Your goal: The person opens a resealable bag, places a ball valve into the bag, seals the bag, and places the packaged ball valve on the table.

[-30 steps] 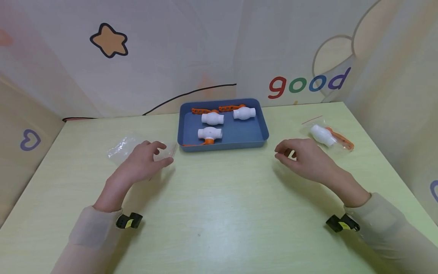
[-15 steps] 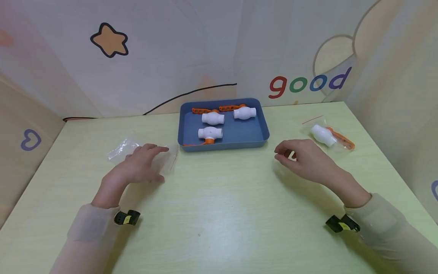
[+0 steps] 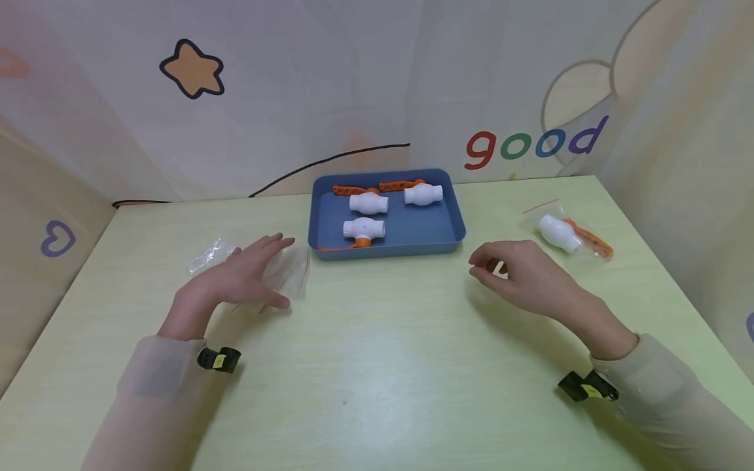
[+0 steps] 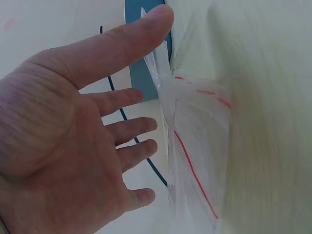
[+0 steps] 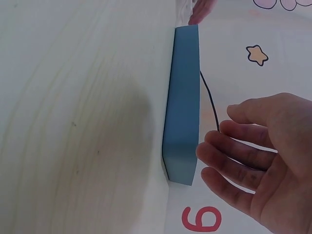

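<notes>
Fingers and thumb spread, my left hand [image 3: 244, 275] is over clear zip bags with red seal lines [image 4: 200, 146] on the left of the table. In the left wrist view its palm holds nothing. The plastic stands up close behind the thumb; whether they touch I cannot tell. My right hand [image 3: 524, 275] hovers with loosely bent fingers and nothing between them. Nearest to it lies a bagged white ball valve with an orange handle [image 3: 559, 233]. Between the hands, a blue tray [image 3: 412, 250] holds three more such valves, one a white ball valve [image 3: 364, 228] at the front.
The pale wooden table [image 3: 377, 366] reaches back to a printed curtain [image 3: 330, 85] with a star and coloured letters. The tray stands near the table's back edge. Each sleeve carries a black wrist strap [image 3: 219, 360].
My left hand has opened wider, its thumb and fingers moving apart above the bags. The right hand stays nearly where it was. The tray and valves have not moved.
</notes>
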The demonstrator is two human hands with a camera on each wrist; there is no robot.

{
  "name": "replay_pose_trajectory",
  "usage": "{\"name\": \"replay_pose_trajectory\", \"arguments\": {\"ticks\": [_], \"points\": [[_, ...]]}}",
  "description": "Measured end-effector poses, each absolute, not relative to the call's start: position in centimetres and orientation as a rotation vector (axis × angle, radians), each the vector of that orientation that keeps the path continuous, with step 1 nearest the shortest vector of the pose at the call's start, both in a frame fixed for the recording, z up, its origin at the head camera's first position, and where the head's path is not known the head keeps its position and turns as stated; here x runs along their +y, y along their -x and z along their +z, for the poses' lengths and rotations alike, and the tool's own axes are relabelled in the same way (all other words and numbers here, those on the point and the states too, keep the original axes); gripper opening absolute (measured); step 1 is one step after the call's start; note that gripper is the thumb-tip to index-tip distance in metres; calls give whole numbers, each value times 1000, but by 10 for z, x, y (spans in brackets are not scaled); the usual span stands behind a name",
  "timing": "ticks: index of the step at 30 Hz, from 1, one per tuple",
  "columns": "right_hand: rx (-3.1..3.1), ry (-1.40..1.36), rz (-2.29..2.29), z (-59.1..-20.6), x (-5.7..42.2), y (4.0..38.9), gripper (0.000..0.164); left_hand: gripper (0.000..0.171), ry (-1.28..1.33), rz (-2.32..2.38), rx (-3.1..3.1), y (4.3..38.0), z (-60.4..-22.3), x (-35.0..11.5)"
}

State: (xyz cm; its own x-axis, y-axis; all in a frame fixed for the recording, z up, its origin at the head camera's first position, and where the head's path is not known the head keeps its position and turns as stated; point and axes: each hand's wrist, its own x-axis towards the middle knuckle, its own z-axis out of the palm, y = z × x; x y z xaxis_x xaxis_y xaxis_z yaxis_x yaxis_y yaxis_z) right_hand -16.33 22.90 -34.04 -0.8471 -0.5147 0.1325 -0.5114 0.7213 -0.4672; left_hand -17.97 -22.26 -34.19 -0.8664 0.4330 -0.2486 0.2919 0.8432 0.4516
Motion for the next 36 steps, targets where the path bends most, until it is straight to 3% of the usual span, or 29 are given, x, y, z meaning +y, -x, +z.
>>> {"name": "replay_pose_trajectory", "arguments": {"ticks": [22, 36], "points": [[2917, 929, -802, -340, 228, 161, 8, 99, -486, 555, 2788, 186, -342, -215], [2903, 927, -804, -339, 225, 162, 8, 85, -514, 712, 2777, 182, -342, -216]]}}
